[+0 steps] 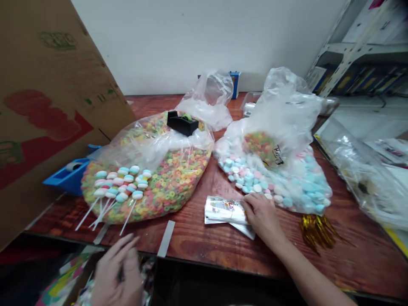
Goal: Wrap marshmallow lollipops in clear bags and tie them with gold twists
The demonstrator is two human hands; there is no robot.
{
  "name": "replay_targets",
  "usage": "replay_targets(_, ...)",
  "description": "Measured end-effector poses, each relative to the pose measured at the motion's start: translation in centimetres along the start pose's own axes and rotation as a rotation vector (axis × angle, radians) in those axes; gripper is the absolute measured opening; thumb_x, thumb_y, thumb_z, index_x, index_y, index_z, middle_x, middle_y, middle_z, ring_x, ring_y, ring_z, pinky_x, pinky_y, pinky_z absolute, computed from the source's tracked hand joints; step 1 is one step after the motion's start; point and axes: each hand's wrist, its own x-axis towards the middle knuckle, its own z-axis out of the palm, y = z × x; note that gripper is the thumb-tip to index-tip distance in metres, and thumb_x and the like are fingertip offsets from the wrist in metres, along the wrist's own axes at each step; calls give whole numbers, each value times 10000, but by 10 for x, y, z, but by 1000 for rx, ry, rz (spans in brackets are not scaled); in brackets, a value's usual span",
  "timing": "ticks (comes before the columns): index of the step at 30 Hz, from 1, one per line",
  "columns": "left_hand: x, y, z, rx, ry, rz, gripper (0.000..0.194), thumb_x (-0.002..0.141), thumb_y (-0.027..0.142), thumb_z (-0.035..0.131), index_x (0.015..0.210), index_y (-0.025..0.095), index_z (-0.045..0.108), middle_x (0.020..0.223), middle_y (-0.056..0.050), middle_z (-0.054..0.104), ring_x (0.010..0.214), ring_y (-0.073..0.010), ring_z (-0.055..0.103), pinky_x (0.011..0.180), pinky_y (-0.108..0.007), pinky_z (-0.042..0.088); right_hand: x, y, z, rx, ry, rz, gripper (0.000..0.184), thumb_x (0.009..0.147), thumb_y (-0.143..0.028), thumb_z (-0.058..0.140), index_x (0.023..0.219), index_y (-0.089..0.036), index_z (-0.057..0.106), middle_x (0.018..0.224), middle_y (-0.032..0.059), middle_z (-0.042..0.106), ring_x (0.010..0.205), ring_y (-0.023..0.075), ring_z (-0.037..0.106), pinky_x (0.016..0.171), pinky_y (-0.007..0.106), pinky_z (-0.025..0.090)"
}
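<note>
My right hand [264, 216] grips the right end of a small stack of shiny printed plastic bags [223, 209] lying on the table. Its fingertips are partly hidden. Below the table's front edge, my left hand [117, 272] hangs slightly blurred, its fingers loosely bent and apart, with nothing visible in them. Just above it, several marshmallow sticks [119, 185] in blue, white and pink rest on a large clear bag of coloured ring-shaped pieces [178, 182], their white sticks pointing towards me. Behind my right hand sits a clear bag of pastel marshmallows [255, 180].
A black tape dispenser [182, 123] stands on the ring bag; a blue dispenser [68, 176] is left. Gold twist ties [318, 231] lie right. Tape strips [166, 239] stick to the table edge. A cardboard box [54, 97] rises left, and a shelf [357, 49] stands right.
</note>
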Motion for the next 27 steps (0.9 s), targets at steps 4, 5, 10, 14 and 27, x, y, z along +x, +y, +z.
replay_targets(4, 5, 71, 62, -187, -209, 267, 283, 817, 117, 549, 1053, 246, 637, 1110, -64, 634, 1019, -228, 597, 872, -382, 492, -4, -9, -11, -72, 83, -86, 127, 886, -165, 556, 941, -204, 664, 1104, 62, 685, 1024, 284, 533, 902, 462, 298)
replay_targets(5, 5, 82, 77, -216, -287, 332, 319, 815, 107, 551, 1092, 247, 623, 1136, -74, 627, 1054, -228, 584, 890, -378, 488, -5, -12, -16, -84, 90, -120, 153, 884, -160, 559, 995, -197, 657, 1178, 70, 659, 1079, 293, 510, 945, 480, 269)
replay_targets(10, 8, 109, 135, -142, -535, 459, 473, 824, 180, 565, 1291, 217, 495, 1279, -119, 574, 1209, -283, 484, 1043, -492, 357, 1, -13, -39, -98, 50, -196, 171, 930, -164, 482, 935, -191, 650, 1081, 76, 670, 1018, 250, 549, 937, 425, 319)
replay_targets(14, 11, 107, 151, -101, -573, 412, 456, 834, 261, 579, 1274, 181, 484, 1244, -127, 598, 1185, -283, 496, 1051, -514, 330, 5, 2, -31, -62, 20, -143, 134, 929, -238, 502, 990, -210, 618, 947, 39, 666, 865, 201, 592, 753, 317, 420)
replay_targets(27, 4, 95, 153, -164, -479, 330, 576, 797, 304, 640, 1332, 193, 454, 1275, -151, 577, 1201, -300, 493, 1021, -510, 360, 1, 1, -48, -207, 198, -288, 161, 916, -159, 512, 1021, -175, 634, 1147, 77, 677, 1058, 277, 546, 1015, 525, 259)
